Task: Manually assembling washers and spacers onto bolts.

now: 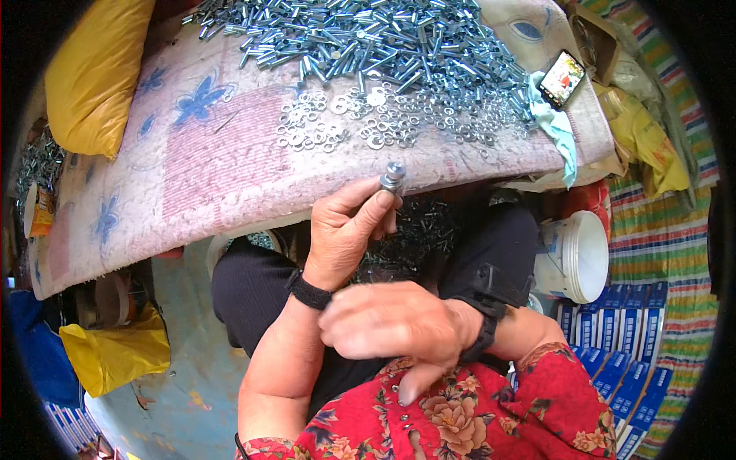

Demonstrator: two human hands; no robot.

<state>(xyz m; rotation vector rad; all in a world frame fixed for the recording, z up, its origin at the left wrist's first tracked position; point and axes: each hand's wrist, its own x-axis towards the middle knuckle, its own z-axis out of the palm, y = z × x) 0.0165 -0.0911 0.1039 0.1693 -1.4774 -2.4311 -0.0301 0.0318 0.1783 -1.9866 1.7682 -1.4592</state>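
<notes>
At lower centre I saw the right hand blurred, loosely open, apparently empty. Mid-frame, the left hand pinched a bolt, rings apparently on already; up top, washers and pins lay unpaired.

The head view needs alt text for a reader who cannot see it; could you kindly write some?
A person's left hand holds up a silver fastener near the edge of a patterned cloth, while the blurred right hand crosses in front of the left forearm. On the cloth lie heaped metal pieces and scattered washers, with a phone at right.
</notes>
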